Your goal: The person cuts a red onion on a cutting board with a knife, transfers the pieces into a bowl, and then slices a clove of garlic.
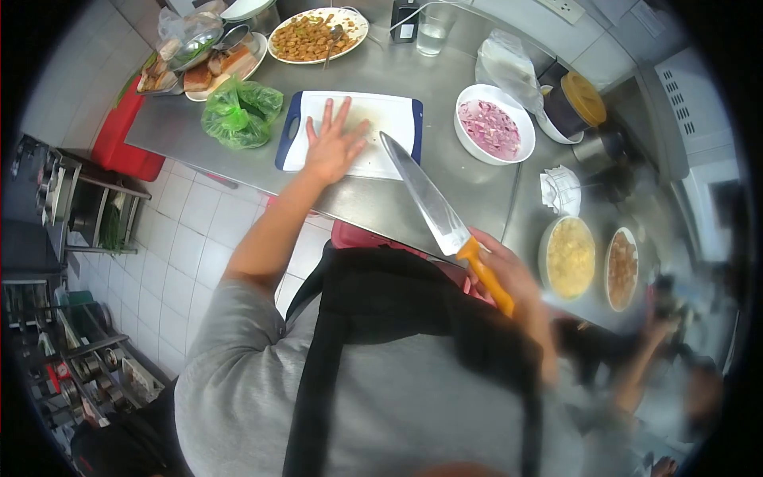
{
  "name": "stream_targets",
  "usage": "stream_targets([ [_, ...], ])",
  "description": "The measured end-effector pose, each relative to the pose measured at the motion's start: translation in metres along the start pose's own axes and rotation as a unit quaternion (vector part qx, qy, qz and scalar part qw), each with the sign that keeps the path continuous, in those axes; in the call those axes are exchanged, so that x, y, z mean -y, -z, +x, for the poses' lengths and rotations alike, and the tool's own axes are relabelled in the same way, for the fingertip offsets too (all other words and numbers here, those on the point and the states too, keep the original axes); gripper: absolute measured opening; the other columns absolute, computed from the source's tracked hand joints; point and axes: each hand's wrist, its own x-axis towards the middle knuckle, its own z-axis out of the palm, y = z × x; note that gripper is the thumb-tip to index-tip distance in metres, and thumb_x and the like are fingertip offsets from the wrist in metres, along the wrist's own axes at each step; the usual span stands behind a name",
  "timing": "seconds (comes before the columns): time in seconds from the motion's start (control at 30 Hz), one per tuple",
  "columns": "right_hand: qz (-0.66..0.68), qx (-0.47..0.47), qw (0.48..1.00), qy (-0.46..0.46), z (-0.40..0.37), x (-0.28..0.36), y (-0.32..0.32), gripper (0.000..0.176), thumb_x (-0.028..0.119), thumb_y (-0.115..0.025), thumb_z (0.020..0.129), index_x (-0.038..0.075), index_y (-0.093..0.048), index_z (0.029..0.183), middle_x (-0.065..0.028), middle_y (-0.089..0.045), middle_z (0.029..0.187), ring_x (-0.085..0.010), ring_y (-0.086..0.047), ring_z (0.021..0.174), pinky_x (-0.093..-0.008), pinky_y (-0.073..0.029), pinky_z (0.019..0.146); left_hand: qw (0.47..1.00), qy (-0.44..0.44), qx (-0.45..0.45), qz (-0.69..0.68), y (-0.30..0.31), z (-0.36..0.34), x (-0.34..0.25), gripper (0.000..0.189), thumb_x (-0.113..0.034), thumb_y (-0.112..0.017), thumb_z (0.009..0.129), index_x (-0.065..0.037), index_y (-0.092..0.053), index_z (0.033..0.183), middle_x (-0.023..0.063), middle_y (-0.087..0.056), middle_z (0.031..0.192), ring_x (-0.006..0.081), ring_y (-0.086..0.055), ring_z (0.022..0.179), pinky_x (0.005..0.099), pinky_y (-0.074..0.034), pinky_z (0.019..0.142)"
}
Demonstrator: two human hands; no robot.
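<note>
We look down on a steel surface (373, 71). A white cutting board (389, 119) lies on it, with a crumpled green bag (238, 111) just to its left and a white bowl (459, 131) of chopped pink pieces to its right. Behind stand a plate (358, 24) of fried bits and a water glass (433, 32).

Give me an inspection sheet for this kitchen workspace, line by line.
Surface: steel counter, crowded along its back.
Job's things: cutting board, white with blue rim; knife held above the counter.
Clutter: green bag, bowl of pink chopped pieces, plate of food, glass.
Hands: left hand flat on the board; right hand grips the knife's orange handle.
Cables: thin cable behind the glass.
Surroundings: tiled floor, metal shelves at left.
</note>
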Motion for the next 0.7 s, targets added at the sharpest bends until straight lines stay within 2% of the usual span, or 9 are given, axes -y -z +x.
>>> stream_targets([
  [0.07,0.004,-0.031,0.999,0.011,-0.020,-0.003,0.004,0.048,0.020,-0.045,0.101,0.014,-0.038,0.148,-0.0083,-0.058,0.074,-0.0155,-0.052,0.049,-0.0241,-0.042,0.046,1.000,0.019,-0.009,0.008,0.004,0.016,0.008,0.031,-0.034,-0.062,0.090,-0.020,-0.070,0.117,0.0083,-0.020,0.160,0.0336,-0.009,0.149,0.0652,-0.015,0.112],
  [0.1,-0.014,-0.044,0.999,0.026,-0.028,-0.007,0.010,0.049,0.019,-0.047,0.100,0.014,-0.039,0.148,-0.0089,-0.058,0.076,-0.0164,-0.053,0.050,-0.0251,-0.042,0.047,0.995,-0.007,-0.097,-0.009,0.002,0.026,0.005,0.019,-0.025,-0.067,0.085,-0.014,-0.074,0.099,0.0093,-0.039,0.150,0.0313,-0.026,0.144,0.0575,-0.025,0.110],
  [0.2,0.057,-0.084,0.992,0.069,-0.043,-0.043,0.033,0.051,0.019,-0.049,0.099,0.015,-0.038,0.149,-0.0090,-0.059,0.077,-0.0159,-0.053,0.053,-0.0254,-0.042,0.047,0.989,-0.094,-0.062,-0.094,-0.007,0.067,-0.023,0.018,-0.018,-0.069,0.083,-0.015,-0.073,0.100,0.0070,-0.053,0.136,0.0299,-0.041,0.133,0.0504,-0.034,0.105],
  [0.3,0.070,-0.146,0.985,0.066,-0.052,-0.060,0.034,0.052,0.018,-0.049,0.098,0.015,-0.038,0.149,-0.0086,-0.059,0.078,-0.0150,-0.054,0.057,-0.0245,-0.043,0.050,0.990,-0.124,-0.055,-0.046,-0.018,0.103,-0.067,0.017,-0.014,-0.069,0.082,-0.015,-0.073,0.098,0.0040,-0.060,0.122,0.0248,-0.049,0.124,0.0468,-0.040,0.100],
  [0.4,0.058,-0.171,0.982,0.062,-0.052,-0.067,0.034,0.051,0.018,-0.048,0.099,0.014,-0.038,0.149,-0.0083,-0.059,0.084,-0.0135,-0.055,0.066,-0.0240,-0.044,0.052,0.990,-0.118,0.077,-0.021,-0.036,0.136,-0.071,0.015,-0.011,-0.068,0.081,-0.015,-0.073,0.095,0.0046,-0.065,0.106,0.0250,-0.056,0.112,0.0440,-0.046,0.092],
  [0.43,0.059,-0.168,0.982,0.064,-0.051,-0.071,0.033,0.051,0.019,-0.047,0.099,0.013,-0.038,0.149,-0.0081,-0.059,0.086,-0.0132,-0.056,0.068,-0.0240,-0.044,0.052,0.985,-0.144,0.086,-0.030,-0.044,0.144,-0.065,0.012,-0.008,-0.066,0.080,-0.013,-0.071,0.090,0.0058,-0.065,0.093,0.0278,-0.060,0.099,0.0420,-0.049,0.084],
  [0.53,0.048,-0.156,0.984,0.075,-0.056,-0.082,0.036,0.051,0.017,-0.046,0.100,0.012,-0.037,0.150,-0.0070,-0.059,0.097,-0.0130,-0.055,0.078,-0.0249,-0.046,0.061,0.978,-0.151,0.112,-0.091,-0.053,0.148,-0.057,0.008,-0.006,-0.066,0.079,-0.011,-0.068,0.085,0.0072,-0.064,0.089,0.0310,-0.061,0.094,0.0422,-0.050,0.082],
  [0.63,0.072,-0.157,0.979,0.106,-0.058,-0.105,0.042,0.053,0.014,-0.046,0.100,0.011,-0.035,0.151,-0.0065,-0.057,0.105,-0.0138,-0.055,0.081,-0.0250,-0.044,0.071,0.979,-0.140,0.128,-0.078,-0.046,0.137,-0.048,0.011,-0.005,-0.064,0.078,-0.011,-0.068,0.086,0.0077,-0.064,0.095,0.0328,-0.059,0.096,0.0419,-0.049,0.084],
  [0.7,0.094,-0.158,0.978,0.097,-0.056,-0.107,0.041,0.052,0.014,-0.046,0.100,0.011,-0.035,0.151,-0.0066,-0.056,0.106,-0.0140,-0.055,0.080,-0.0245,-0.044,0.069,0.979,-0.152,0.068,-0.120,-0.049,0.132,-0.051,0.018,-0.004,-0.063,0.077,-0.014,-0.070,0.090,0.0065,-0.064,0.102,0.0307,-0.057,0.102,0.0412,-0.047,0.087],
])
